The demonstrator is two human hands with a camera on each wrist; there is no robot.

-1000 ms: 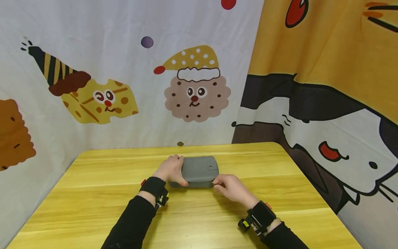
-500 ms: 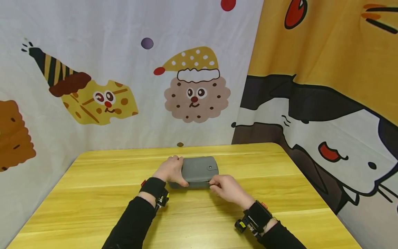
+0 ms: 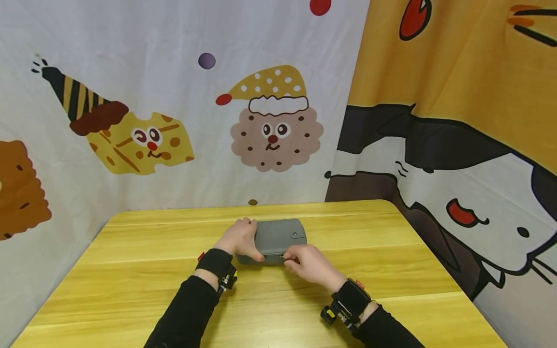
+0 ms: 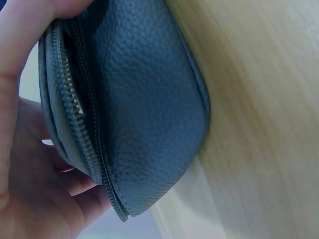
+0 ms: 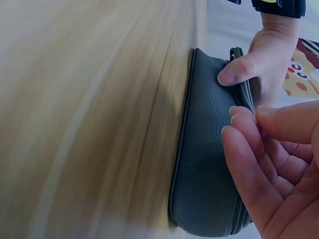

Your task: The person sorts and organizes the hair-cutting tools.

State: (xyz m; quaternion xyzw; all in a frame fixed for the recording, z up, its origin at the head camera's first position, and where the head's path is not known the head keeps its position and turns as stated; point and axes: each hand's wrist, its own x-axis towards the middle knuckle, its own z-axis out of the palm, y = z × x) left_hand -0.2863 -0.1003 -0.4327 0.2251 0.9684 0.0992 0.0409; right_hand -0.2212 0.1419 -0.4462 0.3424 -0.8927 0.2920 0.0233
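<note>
A grey pebbled-leather zip pouch (image 3: 276,235) lies on the table, its snap tab (image 3: 297,235) at the upper right. My left hand (image 3: 240,238) grips its left end, thumb on the near side and fingers over the far side. Along the near edge, my right hand (image 3: 311,264) pinches the zipper pull (image 3: 282,255), which its fingertips mostly hide in the right wrist view. Left of that hand, the zipper teeth (image 4: 70,82) stand parted in the left wrist view, leaving a dark gap. To the right of the pinch, the pouch's edges (image 5: 238,219) lie close together.
The wood-grain table (image 3: 370,232) spreads around the pouch on all sides. Behind it hangs a white cartoon-printed curtain (image 3: 165,87), with a yellow, black and white one (image 3: 435,87) to the right. Both wrists carry strapped-on cameras.
My right hand has slid left along the pouch's near edge, drawing the zipper pull from the right corner toward the middle. The left hand and the pouch have stayed in place.
</note>
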